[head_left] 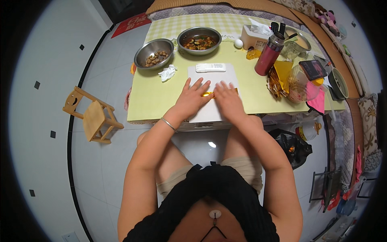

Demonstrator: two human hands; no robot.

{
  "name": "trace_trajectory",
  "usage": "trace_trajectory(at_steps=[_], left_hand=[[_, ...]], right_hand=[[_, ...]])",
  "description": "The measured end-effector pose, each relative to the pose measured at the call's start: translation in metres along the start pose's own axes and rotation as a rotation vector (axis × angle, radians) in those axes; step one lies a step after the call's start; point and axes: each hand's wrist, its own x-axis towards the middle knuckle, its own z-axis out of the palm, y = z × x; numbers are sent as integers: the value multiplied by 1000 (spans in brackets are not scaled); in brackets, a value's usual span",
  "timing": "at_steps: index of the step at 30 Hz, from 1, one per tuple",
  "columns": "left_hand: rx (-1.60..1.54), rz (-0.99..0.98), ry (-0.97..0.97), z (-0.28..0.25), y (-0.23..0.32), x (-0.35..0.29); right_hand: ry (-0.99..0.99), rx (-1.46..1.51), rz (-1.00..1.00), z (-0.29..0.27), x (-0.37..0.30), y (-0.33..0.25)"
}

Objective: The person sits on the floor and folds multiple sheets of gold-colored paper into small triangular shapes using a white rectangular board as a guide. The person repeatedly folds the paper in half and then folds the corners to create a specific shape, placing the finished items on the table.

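My left hand (191,100) lies palm down with its fingers spread on a white board (207,114) at the table's near edge. Beside it, my right hand (230,103) rests flat, fingers stretched out and slightly blurred. A shiny gold foil strip (207,94) runs crosswise under the fingers of both hands; most of it is hidden by them. Just beyond the fingertips, a long white plastic object (210,67) lies across the far end of the board. A crumpled white tissue (167,73) sits left of the board.
At the far left stand a metal bowl of brown nuts (156,59) and a metal bowl of food (199,41). To the right are a red flask (270,54), a bundle of gold strips (276,82), a tissue box (254,37) and a phone (313,70). A wooden chair (94,117) stands left.
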Motion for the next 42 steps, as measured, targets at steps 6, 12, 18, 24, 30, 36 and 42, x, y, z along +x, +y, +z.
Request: trace_trajectory(at_steps=[6, 12, 18, 24, 30, 36, 42], left_hand=[[-133, -88, -97, 5, -10, -30], [-158, -182, -152, -14, -17, -53], [-319, -24, -53, 7, 30, -18], [-154, -292, 26, 16, 35, -44], [73, -331, -12, -17, 42, -6], [43, -192, 45, 6, 35, 35], [12, -165, -10, 10, 27, 36]], right_hand=[[-342, 228, 143, -18, -28, 16], [-291, 66, 88, -18, -29, 37], [-335, -181, -21, -31, 2, 28], [-363, -190, -35, -36, 6, 26], [-289, -91, -37, -23, 5, 35], [-340, -19, 27, -38, 18, 30], [-38, -49, -139, -29, 13, 34]])
